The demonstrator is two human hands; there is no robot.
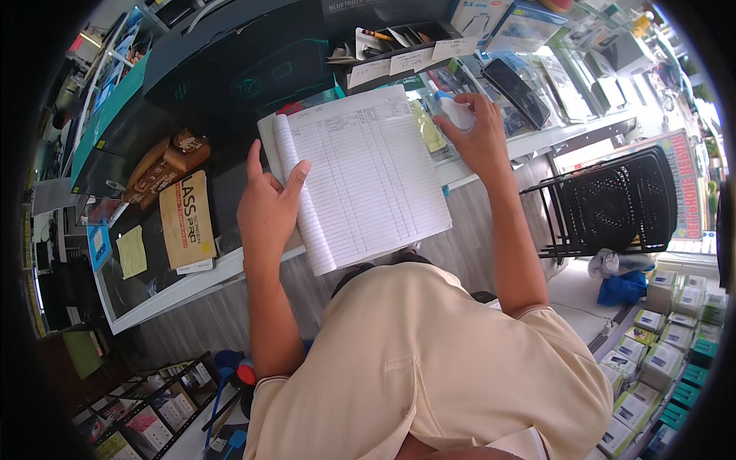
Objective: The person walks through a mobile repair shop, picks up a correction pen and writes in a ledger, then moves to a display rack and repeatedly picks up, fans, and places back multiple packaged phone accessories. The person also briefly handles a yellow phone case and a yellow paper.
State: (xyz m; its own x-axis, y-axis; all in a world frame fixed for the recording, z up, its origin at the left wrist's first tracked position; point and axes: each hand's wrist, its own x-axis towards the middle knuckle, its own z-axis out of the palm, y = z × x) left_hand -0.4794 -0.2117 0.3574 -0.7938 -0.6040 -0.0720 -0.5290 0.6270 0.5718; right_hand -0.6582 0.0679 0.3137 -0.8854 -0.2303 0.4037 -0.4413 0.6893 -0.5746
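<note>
Beige shirt (429,330) lies below left hand (270,203) and right hand (481,138), the table (165,295) beyond. Between the hands is a notebook (368,180), gripped by the left; the right pinches a bottle (458,116). Handling the bottle seems the current step; next calls for a steady notebook.

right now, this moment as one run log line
left hand: holding ruled notebook | right hand: at white bottle | phone: right of bottle
</note>
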